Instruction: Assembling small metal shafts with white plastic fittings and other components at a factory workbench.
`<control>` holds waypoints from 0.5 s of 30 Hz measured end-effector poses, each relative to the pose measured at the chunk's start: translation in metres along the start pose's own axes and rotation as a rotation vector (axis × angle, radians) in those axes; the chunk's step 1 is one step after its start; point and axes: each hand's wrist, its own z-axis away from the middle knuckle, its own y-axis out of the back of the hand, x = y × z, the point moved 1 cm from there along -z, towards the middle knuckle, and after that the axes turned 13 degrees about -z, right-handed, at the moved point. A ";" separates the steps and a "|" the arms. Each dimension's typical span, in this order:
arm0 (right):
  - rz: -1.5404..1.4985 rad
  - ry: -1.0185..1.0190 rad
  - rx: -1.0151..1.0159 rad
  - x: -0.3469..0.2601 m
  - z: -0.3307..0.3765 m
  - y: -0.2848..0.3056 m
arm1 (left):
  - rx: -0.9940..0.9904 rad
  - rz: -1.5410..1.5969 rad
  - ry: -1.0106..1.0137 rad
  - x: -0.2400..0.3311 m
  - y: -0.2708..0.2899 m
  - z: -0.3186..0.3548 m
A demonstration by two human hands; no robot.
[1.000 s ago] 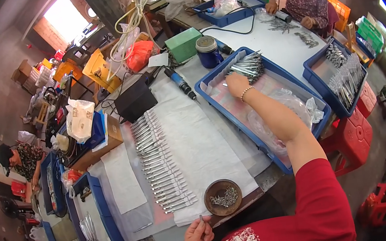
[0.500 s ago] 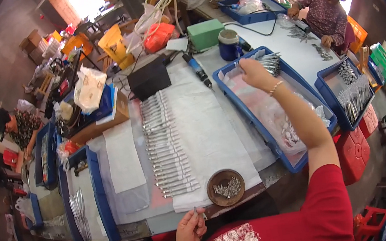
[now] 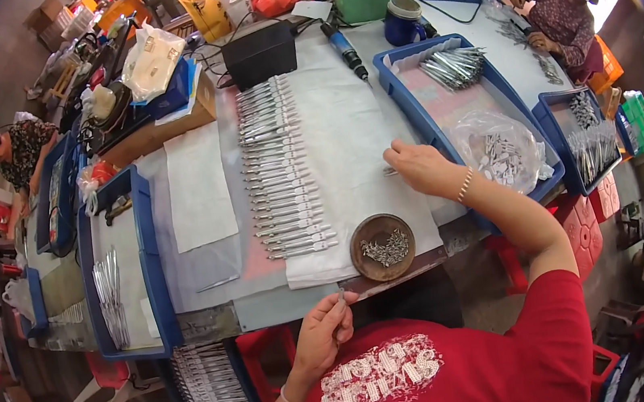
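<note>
My left hand [image 3: 325,332], at the table's front edge, is closed in a pinch on a small grey metal piece [image 3: 342,297]. Over the white cloth [image 3: 360,147], my right hand [image 3: 425,169] is closed too; a thin metal piece [image 3: 389,170] shows at its fingertips, mostly hidden. Below that hand stands a round brown bowl [image 3: 360,254] of small metal parts. Left of it, silver metal rods [image 3: 280,182] with clear ends lie side by side in a long row. To the right, a blue tray [image 3: 418,111] holds a pile of metal rods [image 3: 454,68] and a clear bag of metal parts [image 3: 501,151].
A blue electric screwdriver [image 3: 344,50] lies beyond the cloth, near a black box [image 3: 260,53], a green box [image 3: 365,2] and a blue mug [image 3: 403,23]. Another blue tray [image 3: 153,264] stands left. One person [image 3: 562,19] works at far right, another [image 3: 15,156] at far left.
My right hand has moved from the far end of the blue tray back toward me, over the cloth. My left hand keeps its pinch by the table edge. The whole view has shifted.
</note>
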 end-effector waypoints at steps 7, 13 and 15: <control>-1.417 0.662 -0.272 -0.208 0.059 0.071 | 0.201 -0.067 0.090 -0.030 0.026 -0.005; -1.182 0.858 -0.955 -0.264 0.044 0.154 | -0.007 -0.003 -0.024 -0.005 0.001 0.006; -0.805 1.007 -0.975 -0.274 0.047 0.126 | -0.003 -0.007 -0.017 -0.003 0.005 0.000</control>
